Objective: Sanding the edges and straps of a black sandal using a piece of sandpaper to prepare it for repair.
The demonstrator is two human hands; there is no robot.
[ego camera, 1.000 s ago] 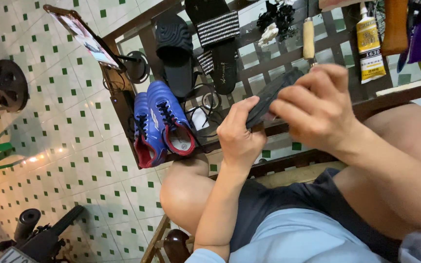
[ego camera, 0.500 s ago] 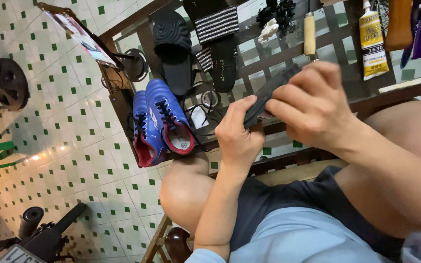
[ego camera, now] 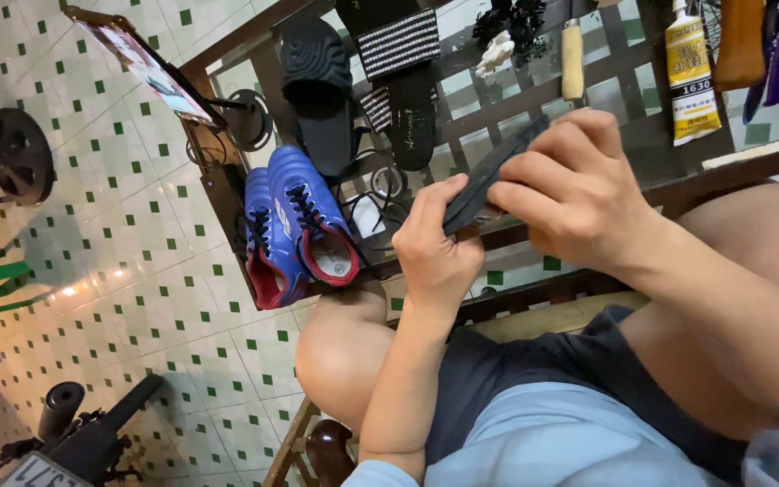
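Both hands grip one dark sole [ego camera: 496, 169], a thin, flat strip held edge-on above the person's lap. Left hand [ego camera: 436, 245] pinches its lower end, thumb and fingers closed on it from below; right hand [ego camera: 579, 188] is curled over the upper part, fingers wrapped across the top so that most of the strip's middle is hidden. The sole slants up to the right, its far tip showing past the right knuckles, in front of a glass-topped table [ego camera: 669, 185] with a dark wood frame. On the table lie a pair of blue boots [ego camera: 292, 221] with red lining, side by side near the left edge, a black sandal [ego camera: 317, 86] beyond them, and a striped sandal [ego camera: 400, 68] just beside that. A glue tube [ego camera: 691, 77] lies at the far right, and a pale wooden handle [ego camera: 572, 59] rests between it and the sandals. Below the table edge is a green-and-white tiled floor [ego camera: 92, 225].
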